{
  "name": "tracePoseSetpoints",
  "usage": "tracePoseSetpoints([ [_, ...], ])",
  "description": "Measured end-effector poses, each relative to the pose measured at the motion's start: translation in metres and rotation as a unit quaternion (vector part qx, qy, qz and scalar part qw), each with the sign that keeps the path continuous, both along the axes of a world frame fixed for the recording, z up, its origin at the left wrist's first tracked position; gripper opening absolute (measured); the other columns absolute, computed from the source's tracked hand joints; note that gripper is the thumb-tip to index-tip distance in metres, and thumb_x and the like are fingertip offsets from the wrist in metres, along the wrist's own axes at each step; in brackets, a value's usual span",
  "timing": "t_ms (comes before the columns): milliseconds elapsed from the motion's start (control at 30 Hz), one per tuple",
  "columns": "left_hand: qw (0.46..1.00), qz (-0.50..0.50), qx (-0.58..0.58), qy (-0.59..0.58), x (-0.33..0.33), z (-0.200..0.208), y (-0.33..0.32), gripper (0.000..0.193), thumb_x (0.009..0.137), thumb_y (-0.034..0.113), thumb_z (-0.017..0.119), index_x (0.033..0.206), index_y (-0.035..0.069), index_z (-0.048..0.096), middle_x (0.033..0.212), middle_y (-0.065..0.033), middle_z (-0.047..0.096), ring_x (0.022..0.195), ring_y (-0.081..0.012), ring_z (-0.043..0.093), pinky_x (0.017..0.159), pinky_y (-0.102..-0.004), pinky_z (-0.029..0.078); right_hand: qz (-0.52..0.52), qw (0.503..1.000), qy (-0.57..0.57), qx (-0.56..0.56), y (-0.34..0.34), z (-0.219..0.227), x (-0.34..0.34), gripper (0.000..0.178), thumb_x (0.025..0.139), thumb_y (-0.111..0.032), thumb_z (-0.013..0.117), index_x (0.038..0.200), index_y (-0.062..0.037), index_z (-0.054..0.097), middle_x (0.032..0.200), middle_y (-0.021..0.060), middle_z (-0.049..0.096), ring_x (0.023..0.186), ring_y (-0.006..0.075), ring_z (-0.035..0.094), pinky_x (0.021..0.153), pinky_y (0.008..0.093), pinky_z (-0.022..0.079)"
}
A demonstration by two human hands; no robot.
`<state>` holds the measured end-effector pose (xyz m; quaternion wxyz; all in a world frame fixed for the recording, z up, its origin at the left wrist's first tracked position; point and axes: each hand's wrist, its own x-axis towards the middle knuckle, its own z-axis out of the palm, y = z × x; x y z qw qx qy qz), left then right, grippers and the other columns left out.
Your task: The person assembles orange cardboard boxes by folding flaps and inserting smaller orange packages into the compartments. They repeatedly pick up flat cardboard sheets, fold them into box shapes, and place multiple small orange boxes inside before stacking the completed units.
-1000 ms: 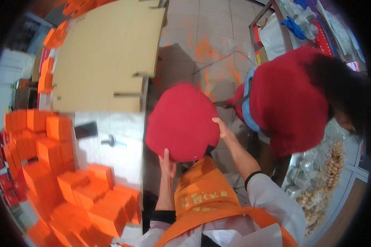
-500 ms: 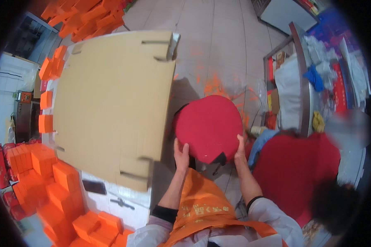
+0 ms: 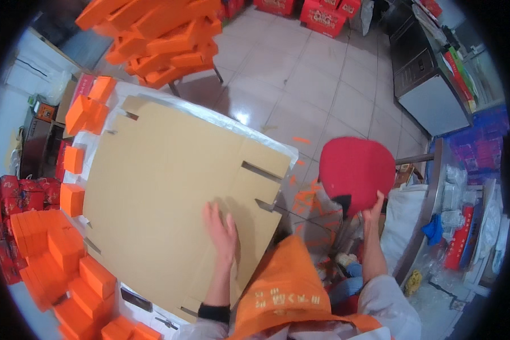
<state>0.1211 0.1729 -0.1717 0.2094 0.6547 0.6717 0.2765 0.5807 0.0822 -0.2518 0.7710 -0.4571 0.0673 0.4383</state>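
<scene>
A red padded seat (image 3: 357,170), rounded and with a black patch at its near corner, is out to the right of the table. My right hand (image 3: 373,211) grips its near right edge; whatever lies underneath the seat is hidden. My left hand (image 3: 221,231) is over the right part of a large flat cardboard sheet (image 3: 164,158), fingers extended and holding nothing. Whether it touches the sheet, I cannot tell. The cardboard has slots cut near its corners and covers most of the white table.
Orange boxes (image 3: 62,243) line the table's left side, and more are piled on a stand (image 3: 164,45) beyond it. A dark phone (image 3: 136,300) lies at the near edge. At right is a cluttered metal-edged table (image 3: 436,192). Orange scraps (image 3: 309,201) litter the tiled floor.
The red seat has moved right and away from me. My left hand has let go of it and is now over the cardboard. The view has shifted, and the person at right is out of sight.
</scene>
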Motion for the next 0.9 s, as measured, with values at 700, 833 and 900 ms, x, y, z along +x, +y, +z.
tracePoseSetpoints([
  [700, 0.97, 0.1, -0.033, 0.22, 0.056, -0.037, 0.088, 0.048, 0.078, 0.02, 0.049, 0.122, 0.002, 0.043, 0.132, -0.0227, 0.035, 0.123, -0.0385, 0.031, 0.103, -0.0528, 0.018, 0.288, 0.938, 0.165, -0.098, 0.476, -0.2, -0.029, 0.05, 0.077, -0.028, 0.063, 0.12, -0.0081, 0.046, 0.122, 0.0068, 0.05, 0.112, 0.0243, 0.047, 0.096, 0.0424, 0.037],
  [833, 0.969, 0.109, -0.036, 0.218, 0.061, -0.035, 0.087, 0.048, 0.076, 0.019, 0.05, 0.121, 0.002, 0.043, 0.131, -0.0229, 0.036, 0.122, -0.0387, 0.032, 0.102, -0.0529, 0.019, 0.285, 0.93, 0.2, -0.115, 0.478, -0.251, -0.034, 0.061, 0.076, -0.027, 0.066, 0.127, -0.0075, 0.039, 0.127, 0.0101, 0.045, 0.114, 0.0269, 0.046, 0.097, 0.0498, 0.034],
  [900, 0.963, 0.135, -0.073, 0.224, 0.066, -0.036, 0.072, 0.048, 0.075, 0.017, 0.052, 0.12, 0.002, 0.044, 0.13, -0.0225, 0.036, 0.122, -0.0385, 0.032, 0.102, -0.0527, 0.02, 0.291, 0.935, 0.142, -0.147, 0.486, -0.246, -0.058, 0.06, 0.077, -0.027, 0.065, 0.127, -0.0064, 0.039, 0.127, 0.0102, 0.045, 0.114, 0.0263, 0.046, 0.097, 0.0483, 0.034],
])
